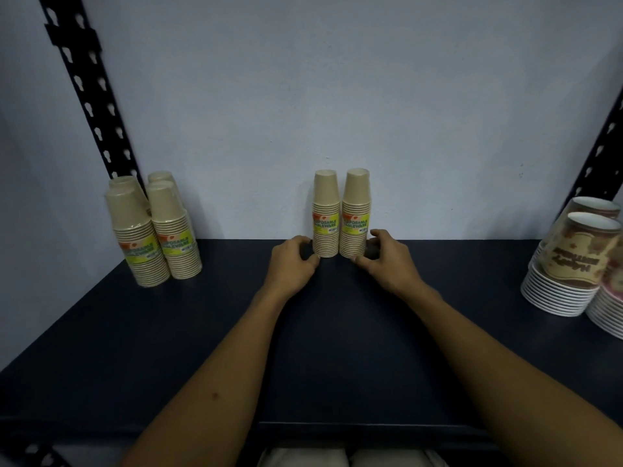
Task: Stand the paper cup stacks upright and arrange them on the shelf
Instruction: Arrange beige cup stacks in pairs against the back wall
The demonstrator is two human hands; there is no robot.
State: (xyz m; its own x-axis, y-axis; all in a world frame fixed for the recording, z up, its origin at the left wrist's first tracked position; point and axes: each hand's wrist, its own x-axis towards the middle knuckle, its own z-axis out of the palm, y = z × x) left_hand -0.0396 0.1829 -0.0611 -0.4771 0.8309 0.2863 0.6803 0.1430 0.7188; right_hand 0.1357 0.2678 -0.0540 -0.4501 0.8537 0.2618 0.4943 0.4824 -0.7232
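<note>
- Two tan paper cup stacks stand upright, upside down, side by side at the back middle of the dark shelf (pixel 135 348), close against the pale wall (pixel 337 96).
- The left middle stack (pixel 326 214) and the right middle stack (pixel 355 213) touch or nearly touch each other; each carries a yellow-green label reading "DISPOSABLE TABLEWARE".
- The left hand (pixel 292 264) sits at the base of the left middle stack, its fingers curled round the outer side and its thumb tip meeting the lowest rims at the front.
- The right hand (pixel 387 261) mirrors it at the base of the right middle stack, fingers curled behind the outer side, thumb tip against the bottom rims.
- Both hands thus pinch the pair from the two outer sides, low down near the shelf surface.
- At the left back corner stands a cluster of more tan stacks (pixel 153 234), upright and packed together, the two front ones showing the same label.
- A black slotted upright (pixel 91 106) rises behind that cluster; another upright (pixel 603 153) shows at the right edge.
- At the right edge stand printed brown-and-white cups (pixel 580 251), with stacked white rims below them.
</note>
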